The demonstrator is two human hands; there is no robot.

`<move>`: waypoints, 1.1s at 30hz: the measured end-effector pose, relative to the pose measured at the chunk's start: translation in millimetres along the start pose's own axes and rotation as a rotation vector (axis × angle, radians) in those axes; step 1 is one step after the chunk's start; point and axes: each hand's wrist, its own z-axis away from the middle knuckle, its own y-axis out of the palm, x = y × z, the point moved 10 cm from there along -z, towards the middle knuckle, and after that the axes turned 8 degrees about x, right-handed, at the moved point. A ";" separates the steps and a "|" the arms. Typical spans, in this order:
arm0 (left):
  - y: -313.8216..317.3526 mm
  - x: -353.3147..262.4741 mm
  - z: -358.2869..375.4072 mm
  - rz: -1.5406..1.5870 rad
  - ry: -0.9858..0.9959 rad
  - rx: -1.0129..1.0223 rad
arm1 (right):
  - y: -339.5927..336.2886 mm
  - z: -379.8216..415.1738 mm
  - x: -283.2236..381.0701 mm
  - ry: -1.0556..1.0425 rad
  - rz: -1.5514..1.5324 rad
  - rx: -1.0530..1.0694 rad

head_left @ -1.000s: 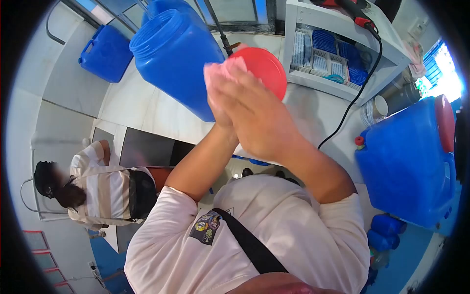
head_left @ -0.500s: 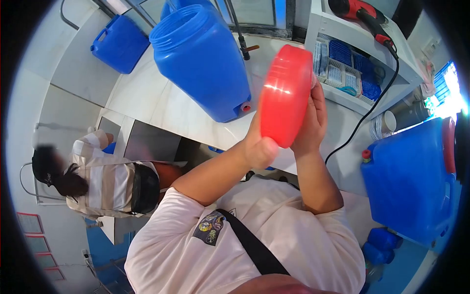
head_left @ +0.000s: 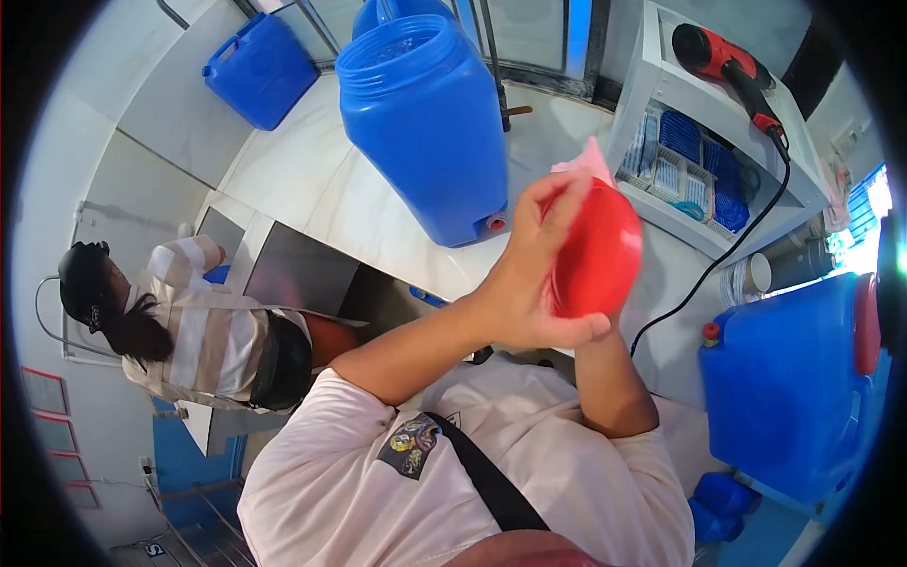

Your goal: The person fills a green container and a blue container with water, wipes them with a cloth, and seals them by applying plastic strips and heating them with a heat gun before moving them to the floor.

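Note:
My left hand (head_left: 529, 283) is closed around the near rim of a large red screw lid (head_left: 605, 248), with the thumb along its lower edge and the fingers over the top. The hollow inside of the lid faces up toward me. Behind it is my right hand (head_left: 612, 331), mostly covered by the lid, so its fingers are hidden. A piece of pink cloth (head_left: 590, 161) sticks out above the lid's far edge. Just left of my hands, a blue wide-mouthed water jug (head_left: 425, 132) stands uncapped on the counter, with a small red-rimmed spout near its base.
A white shelf unit (head_left: 652, 57) at the right bears a red and black heat gun (head_left: 723, 61), its cord trailing over the counter (head_left: 293, 180). Another blue jug (head_left: 784, 397) with a red lid stands at my right. At the left is a co-worker (head_left: 208, 331).
The lid has turned from edge-on to showing its inside and sits slightly lower and farther right. My left hand has shifted up around the rim. More of the pink cloth shows.

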 end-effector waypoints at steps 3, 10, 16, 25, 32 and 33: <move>-0.4 28.1 6.2 0.234 -0.185 -0.135 | 52.6 -7.6 28.6 -0.203 0.733 0.269; -38.0 59.4 -9.9 1.427 -0.207 -0.350 | 100.1 0.5 32.1 -0.486 1.590 0.564; -25.4 57.5 -12.2 1.088 -0.357 -0.432 | 133.7 -3.3 25.0 -0.431 1.705 0.662; 8.4 60.7 -0.8 1.516 -0.379 -0.429 | 119.2 -18.1 45.1 -0.524 1.715 0.444; -36.1 75.8 19.9 1.383 -0.356 -0.429 | 93.2 21.6 -1.0 -0.503 1.748 0.754; -35.1 76.9 30.5 1.385 -0.357 -0.427 | 76.4 10.4 0.7 -0.497 1.738 0.670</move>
